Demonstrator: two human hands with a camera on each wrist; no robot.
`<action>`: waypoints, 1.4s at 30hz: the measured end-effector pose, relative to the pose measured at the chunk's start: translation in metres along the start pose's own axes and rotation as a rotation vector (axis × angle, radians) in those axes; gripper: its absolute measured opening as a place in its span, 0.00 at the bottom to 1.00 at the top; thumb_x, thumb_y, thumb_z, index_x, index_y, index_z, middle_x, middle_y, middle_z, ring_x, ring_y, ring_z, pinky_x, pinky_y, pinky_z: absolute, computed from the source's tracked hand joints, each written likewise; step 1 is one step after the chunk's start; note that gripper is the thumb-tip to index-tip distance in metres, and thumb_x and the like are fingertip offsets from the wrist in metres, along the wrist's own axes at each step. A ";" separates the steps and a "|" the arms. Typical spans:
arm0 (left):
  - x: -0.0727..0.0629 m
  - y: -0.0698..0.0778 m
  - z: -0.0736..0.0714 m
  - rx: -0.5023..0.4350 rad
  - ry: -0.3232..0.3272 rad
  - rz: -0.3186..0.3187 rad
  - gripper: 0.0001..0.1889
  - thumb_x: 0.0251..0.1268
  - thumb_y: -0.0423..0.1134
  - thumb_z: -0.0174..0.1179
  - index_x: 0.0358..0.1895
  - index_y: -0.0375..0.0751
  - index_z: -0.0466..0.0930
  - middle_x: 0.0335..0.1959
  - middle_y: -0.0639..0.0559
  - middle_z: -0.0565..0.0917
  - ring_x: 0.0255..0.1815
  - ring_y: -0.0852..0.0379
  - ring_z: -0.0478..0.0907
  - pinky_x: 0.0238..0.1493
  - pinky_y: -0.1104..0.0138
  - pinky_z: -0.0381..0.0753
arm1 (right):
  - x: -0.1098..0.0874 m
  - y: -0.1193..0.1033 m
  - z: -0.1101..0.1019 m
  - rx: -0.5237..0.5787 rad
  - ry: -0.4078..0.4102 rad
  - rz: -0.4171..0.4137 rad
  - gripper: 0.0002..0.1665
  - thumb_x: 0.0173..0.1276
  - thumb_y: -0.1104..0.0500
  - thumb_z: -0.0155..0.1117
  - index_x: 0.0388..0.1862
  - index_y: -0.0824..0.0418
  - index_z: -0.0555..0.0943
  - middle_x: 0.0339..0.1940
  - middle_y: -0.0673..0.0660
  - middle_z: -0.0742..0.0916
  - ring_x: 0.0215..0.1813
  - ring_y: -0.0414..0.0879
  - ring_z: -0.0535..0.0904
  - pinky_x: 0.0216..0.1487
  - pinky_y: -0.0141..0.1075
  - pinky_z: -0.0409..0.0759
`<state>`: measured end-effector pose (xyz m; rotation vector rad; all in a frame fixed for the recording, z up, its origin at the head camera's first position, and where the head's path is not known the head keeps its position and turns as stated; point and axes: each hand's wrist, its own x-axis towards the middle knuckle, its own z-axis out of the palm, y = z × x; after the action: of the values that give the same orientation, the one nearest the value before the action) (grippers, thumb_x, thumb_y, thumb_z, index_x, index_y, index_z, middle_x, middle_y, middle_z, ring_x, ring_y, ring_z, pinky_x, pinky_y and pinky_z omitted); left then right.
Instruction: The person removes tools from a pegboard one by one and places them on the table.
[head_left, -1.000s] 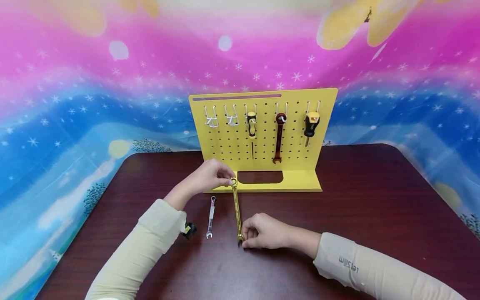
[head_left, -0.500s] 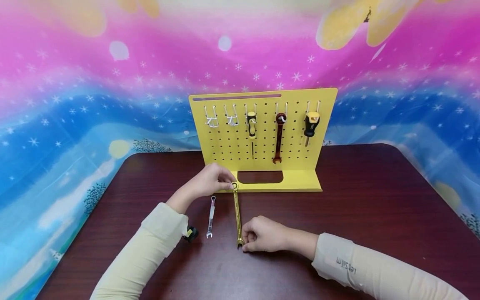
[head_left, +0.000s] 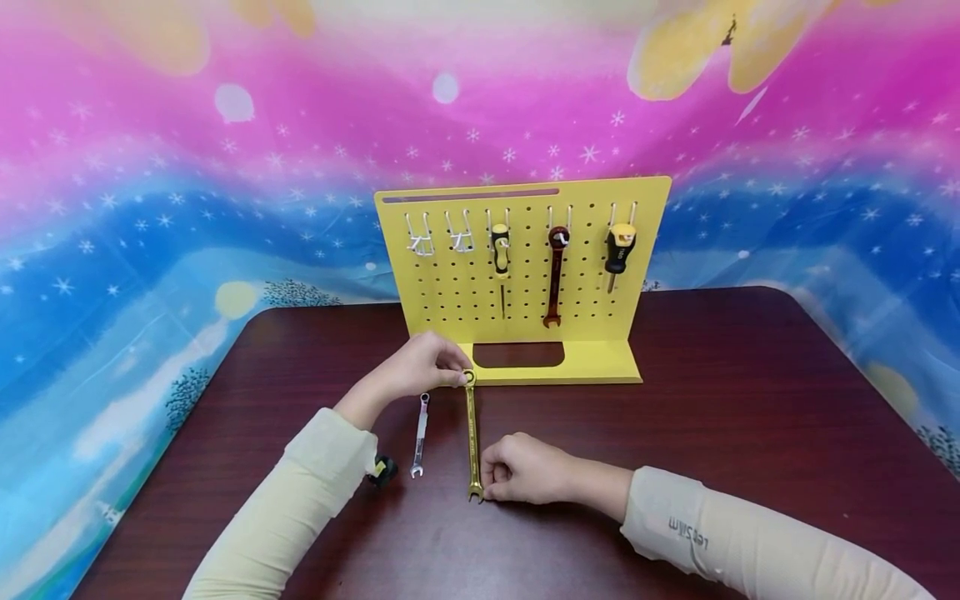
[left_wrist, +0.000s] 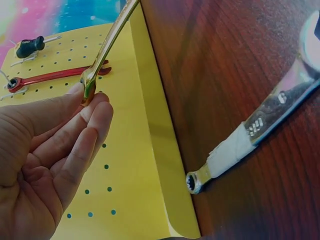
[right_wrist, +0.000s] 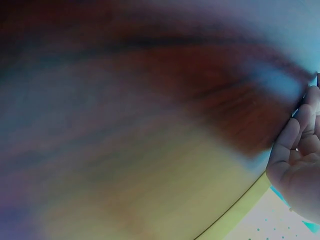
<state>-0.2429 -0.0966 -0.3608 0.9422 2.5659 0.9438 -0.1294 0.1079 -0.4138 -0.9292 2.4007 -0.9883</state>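
My left hand pinches the ring end of a gold combination wrench between thumb and fingers; the left wrist view shows this grip on the wrench closely. At the wrench's open-jaw end, my right hand has curled fingers, with thumb and fingertips against its right edge. The right wrist view shows part of the right hand, but its fingertip contact is hidden. Left of the gold wrench, a smaller silver wrench with a white wrap lies on the table.
Behind the hands stands a yellow pegboard. On it hang a small screwdriver, a red wrench and a black-yellow screwdriver. Two white hooks at its left carry nothing. The dark wooden table has a patterned cloth behind.
The gold wrench has shifted slightly toward me with both hands, and its open-jaw end has turned to show its flat face. Hung tools and the silver wrench have stayed put.
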 end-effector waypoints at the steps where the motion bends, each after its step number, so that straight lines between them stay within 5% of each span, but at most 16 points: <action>1: 0.001 -0.001 0.001 0.000 -0.001 -0.002 0.07 0.63 0.32 0.67 0.43 0.36 0.88 0.35 0.47 0.90 0.35 0.61 0.85 0.37 0.70 0.83 | 0.000 0.000 0.000 0.001 -0.002 0.002 0.09 0.61 0.65 0.70 0.23 0.57 0.81 0.14 0.41 0.75 0.17 0.28 0.66 0.21 0.22 0.66; 25: 0.006 -0.011 0.019 0.054 -0.059 -0.042 0.04 0.63 0.30 0.66 0.39 0.35 0.88 0.30 0.49 0.89 0.27 0.63 0.82 0.29 0.73 0.79 | 0.002 -0.005 0.004 -0.091 0.034 0.048 0.13 0.57 0.54 0.77 0.21 0.50 0.79 0.13 0.39 0.75 0.17 0.28 0.67 0.20 0.23 0.67; 36: 0.006 -0.010 0.028 0.157 -0.071 -0.035 0.06 0.63 0.32 0.66 0.41 0.36 0.89 0.33 0.49 0.90 0.29 0.65 0.83 0.34 0.72 0.81 | 0.001 -0.008 0.005 -0.097 0.029 0.079 0.15 0.55 0.53 0.78 0.21 0.49 0.78 0.13 0.40 0.75 0.17 0.29 0.67 0.18 0.24 0.66; 42: 0.005 -0.009 0.029 0.203 -0.025 -0.036 0.07 0.64 0.33 0.66 0.43 0.38 0.90 0.39 0.49 0.91 0.41 0.57 0.87 0.46 0.64 0.85 | 0.000 -0.008 0.005 -0.111 0.038 0.084 0.14 0.55 0.54 0.78 0.22 0.49 0.78 0.13 0.39 0.74 0.17 0.29 0.67 0.18 0.24 0.65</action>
<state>-0.2385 -0.0848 -0.3884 0.9482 2.6862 0.6667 -0.1230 0.1007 -0.4112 -0.8469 2.5265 -0.8568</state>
